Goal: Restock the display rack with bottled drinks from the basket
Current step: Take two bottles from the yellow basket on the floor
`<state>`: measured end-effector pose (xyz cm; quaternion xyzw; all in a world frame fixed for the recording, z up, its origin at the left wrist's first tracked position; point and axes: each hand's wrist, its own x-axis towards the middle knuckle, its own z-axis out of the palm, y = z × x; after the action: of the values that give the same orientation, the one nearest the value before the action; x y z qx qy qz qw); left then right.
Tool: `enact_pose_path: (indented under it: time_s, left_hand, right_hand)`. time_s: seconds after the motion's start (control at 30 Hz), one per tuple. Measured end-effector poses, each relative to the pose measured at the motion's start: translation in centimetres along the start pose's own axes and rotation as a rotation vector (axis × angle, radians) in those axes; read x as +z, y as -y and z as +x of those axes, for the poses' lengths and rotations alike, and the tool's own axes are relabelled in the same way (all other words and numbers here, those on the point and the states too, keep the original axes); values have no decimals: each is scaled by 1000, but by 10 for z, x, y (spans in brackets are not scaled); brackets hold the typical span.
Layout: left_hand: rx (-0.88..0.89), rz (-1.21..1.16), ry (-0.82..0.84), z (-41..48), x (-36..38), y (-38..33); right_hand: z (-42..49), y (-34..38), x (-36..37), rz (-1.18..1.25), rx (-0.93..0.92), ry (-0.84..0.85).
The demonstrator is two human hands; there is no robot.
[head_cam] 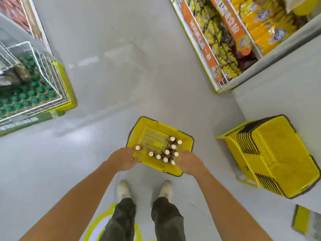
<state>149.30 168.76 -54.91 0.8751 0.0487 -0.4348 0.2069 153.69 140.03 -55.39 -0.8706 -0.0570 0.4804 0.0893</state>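
Both hands reach into the basket (137,131) on the floor.

Left hand (124,159) fingers wrap a lone bottle (138,147) at the near-left rim; right hand (188,162) reaches the clustered bottles (166,152), grip unclear. The rack (52,80) stands well apart, left.

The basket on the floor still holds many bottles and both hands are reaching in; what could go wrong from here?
1. The bottles stand upright and bunched; the right hand reaching among them could knock some over.
2. The left hand is at one lone bottle by the basket wall; a poor grip might drop it.
3. The rack stands away to the left, so the carry adds risk.
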Motion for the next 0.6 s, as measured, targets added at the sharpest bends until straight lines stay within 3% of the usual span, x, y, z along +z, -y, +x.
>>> enact_pose_path:
  time_s: [0.27, 0.43, 0.6]
  left_hand:
    - [13, -70, -86, 165, 105, 61]
    - [36, 36, -86, 280, 177, 106]
    - [13, 154, -29, 341, 221, 144]
  right_hand:
    - [181, -43, 84, -12, 40, -159]
    - [303, -68, 137, -67, 25, -291]
    - [364, -92, 167, -131, 43, -381]
